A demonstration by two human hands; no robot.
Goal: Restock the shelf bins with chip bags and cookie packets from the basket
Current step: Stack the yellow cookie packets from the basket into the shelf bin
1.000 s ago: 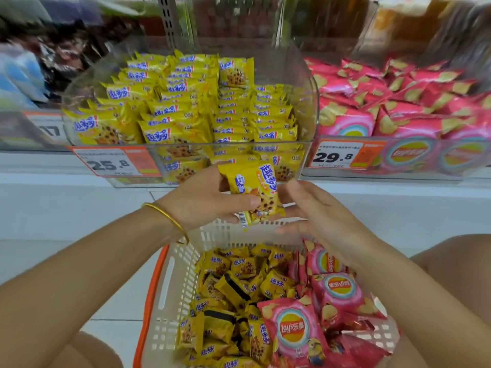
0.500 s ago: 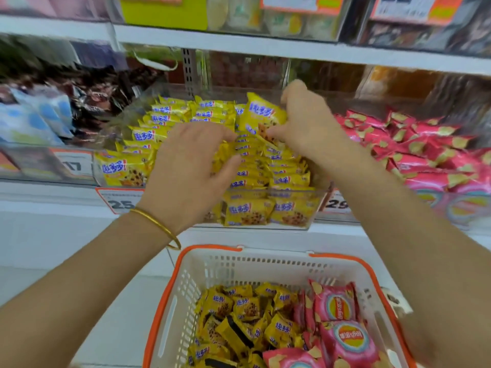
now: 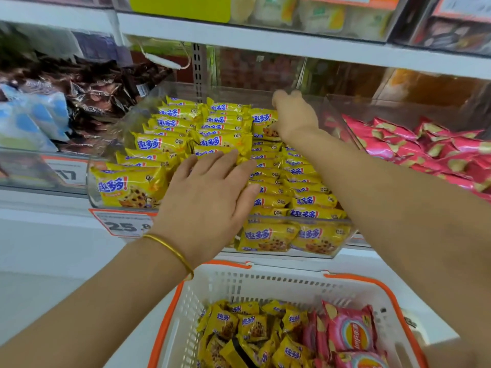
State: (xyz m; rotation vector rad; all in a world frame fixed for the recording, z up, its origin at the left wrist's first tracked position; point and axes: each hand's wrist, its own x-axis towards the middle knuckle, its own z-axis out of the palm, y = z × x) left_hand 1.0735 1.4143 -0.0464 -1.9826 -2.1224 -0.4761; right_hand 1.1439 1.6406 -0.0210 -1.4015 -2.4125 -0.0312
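At 12 o'clock in the clear bin [image 3: 305, 221], we see the right hand [image 3: 293, 116] pinching a yellow cookie packet [image 3: 261, 122] with curled fingers. Toward 7 o'clock from it, the left hand [image 3: 210, 193] lies flat on the packet rows [image 3: 164, 142], fingers [image 3: 225, 166] straight and together. At 6 o'clock, the basket [image 3: 265, 284] holds chip bags [image 3: 350, 332].

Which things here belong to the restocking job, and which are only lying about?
Job: yellow cookie packets; clear plastic bin; pink chip bags; white plastic basket with orange rim; left hand; right hand.
Lying about: dark brown foil packs; blue-and-white packs.
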